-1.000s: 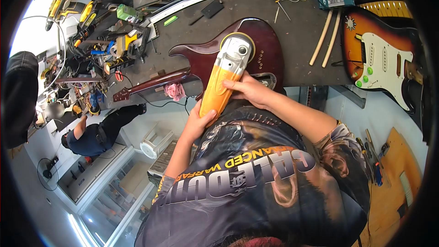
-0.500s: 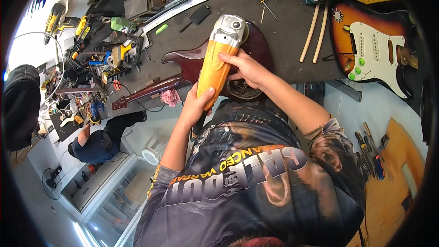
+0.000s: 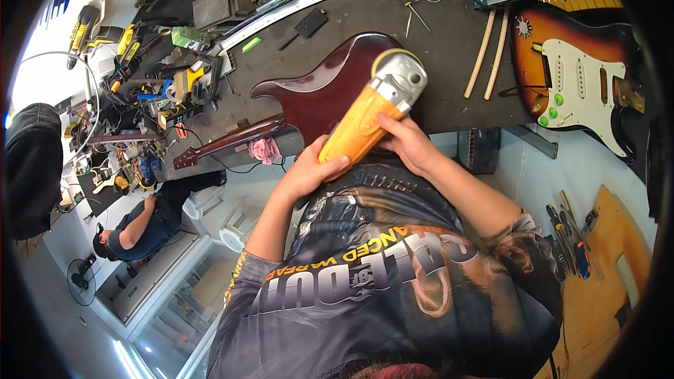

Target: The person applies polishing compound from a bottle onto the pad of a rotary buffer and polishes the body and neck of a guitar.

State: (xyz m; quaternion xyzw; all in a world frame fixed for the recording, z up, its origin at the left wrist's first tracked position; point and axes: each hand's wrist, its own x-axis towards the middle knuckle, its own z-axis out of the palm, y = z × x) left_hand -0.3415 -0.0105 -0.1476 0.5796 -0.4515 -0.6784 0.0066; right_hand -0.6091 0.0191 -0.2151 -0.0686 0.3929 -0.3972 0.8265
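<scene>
One yellow-bodied power tool with silver metal head (image 3: 360, 128), overlapping the glossy dark-red guitar (image 3: 316, 95) on our dark workbench (image 3: 449, 70); contact, we cannot tell. Our left hand (image 3: 306, 171) grips its rear; our right hand (image 3: 415, 149) clasps it nearer the head.

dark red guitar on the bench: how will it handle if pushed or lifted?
The dark red guitar probably slides rather than rolls: its broad body lies on the bench. Its glossy finish could feel slippery. The long, slim neck looks stiff, so lifting there may feel body-heavy.
</scene>
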